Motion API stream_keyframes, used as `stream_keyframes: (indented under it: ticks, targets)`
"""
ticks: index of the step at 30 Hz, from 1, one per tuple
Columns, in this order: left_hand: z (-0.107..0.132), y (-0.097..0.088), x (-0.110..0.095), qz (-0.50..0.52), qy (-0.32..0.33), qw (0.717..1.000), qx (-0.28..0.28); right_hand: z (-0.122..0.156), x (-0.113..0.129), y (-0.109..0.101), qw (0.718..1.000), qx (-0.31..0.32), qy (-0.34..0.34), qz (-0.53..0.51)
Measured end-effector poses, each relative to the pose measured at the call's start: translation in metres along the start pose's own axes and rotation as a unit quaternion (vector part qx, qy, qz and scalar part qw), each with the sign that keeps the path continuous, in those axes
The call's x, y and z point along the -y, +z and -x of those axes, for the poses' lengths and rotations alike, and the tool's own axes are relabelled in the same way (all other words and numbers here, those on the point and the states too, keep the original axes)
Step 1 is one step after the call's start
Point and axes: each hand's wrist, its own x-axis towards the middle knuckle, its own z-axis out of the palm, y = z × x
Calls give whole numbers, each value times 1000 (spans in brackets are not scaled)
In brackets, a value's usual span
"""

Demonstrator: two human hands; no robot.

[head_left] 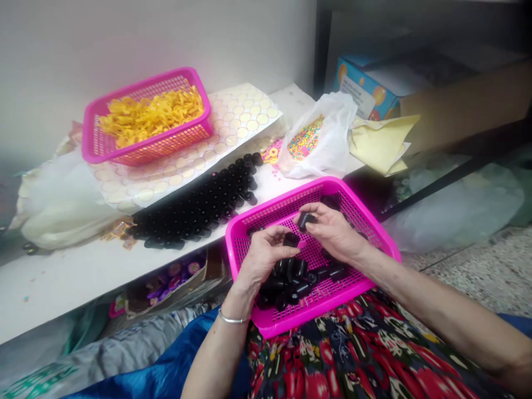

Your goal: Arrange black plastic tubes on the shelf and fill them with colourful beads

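My left hand (pixel 266 252) is closed on a small black cylindrical piece (pixel 291 239), pinched between thumb and fingers. In my right hand (pixel 332 230) another black piece (pixel 305 220) is pinched, a little higher and to the right. Both hands are over a pink plastic basket (pixel 266 327) resting on my lap. Several loose black pieces (pixel 286 285) lie in the basket below my hands. On the white table, many similar black pieces (pixel 195 208) stand packed side by side in rows.
A second pink basket (pixel 210 130) with yellow plastic parts stands on sheets of round stickers (pixel 249 116). A white bag of coloured beads (pixel 336 133) and yellow paper (pixel 384 144) lie at the right. Below the table edge (pixel 95 282), a box holds purple items (pixel 174 280).
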Motion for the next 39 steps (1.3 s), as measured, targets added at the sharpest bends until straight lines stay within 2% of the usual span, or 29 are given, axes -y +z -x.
stream_keyframes:
  ticks: [3, 8, 11, 15, 17, 20, 23, 24, 26, 28, 29, 31, 34, 36, 37, 39]
  targets:
    - [-1, 8, -2, 4, 2, 1000, 10, 5, -3, 6, 999, -24, -1, -31]
    - [-2, 11, -5, -22, -16, 1000, 7, 7, -7, 6, 998, -55, -15, 9]
    - [-3, 10, -5, -34, -23, 999, 14, 7, -7, 4, 998, -50, -20, 40]
    - [-6, 11, -3, -22, -12, 1000, 7, 7, -9, 2, 992, -20, -58, 111]
    - [-7, 12, -1, -24, 14, 1000, -9, 10, -9, 0, 978, 10, -91, 188]
    - [-7, 13, 1, -56, 52, 997, -32, 18, -7, -4, 927, 83, -125, 345]
    - [-10, 11, -2, -101, 76, 992, -26, 26, -2, -8, 875, 143, -98, 453]
    - [-13, 9, -6, -121, 88, 989, -21, 26, 0, -10, 869, 135, -84, 468]
    - [-29, 2, -18, -181, 126, 975, -19, 24, 6, -15, 874, 65, -68, 476]
    - [-55, -6, -35, -262, 178, 948, -35, 18, 13, -23, 872, -21, -82, 482]
    - [-72, -11, -44, -301, 211, 928, -56, 14, 17, -29, 860, -49, -92, 500]
    - [-108, -20, -61, -384, 246, 886, -81, 7, 23, -42, 812, -52, -88, 575]
    - [-156, -29, -78, -548, 237, 794, -115, 5, 28, -57, 692, 32, -29, 720]
    - [-177, -32, -82, -637, 218, 729, -120, 9, 27, -60, 618, 101, -14, 780]
    - [-184, -33, -83, -669, 213, 702, -116, 12, 26, -59, 592, 127, -15, 795]
    - [-194, -36, -81, -707, 209, 667, -107, 17, 22, -54, 564, 168, -23, 808]
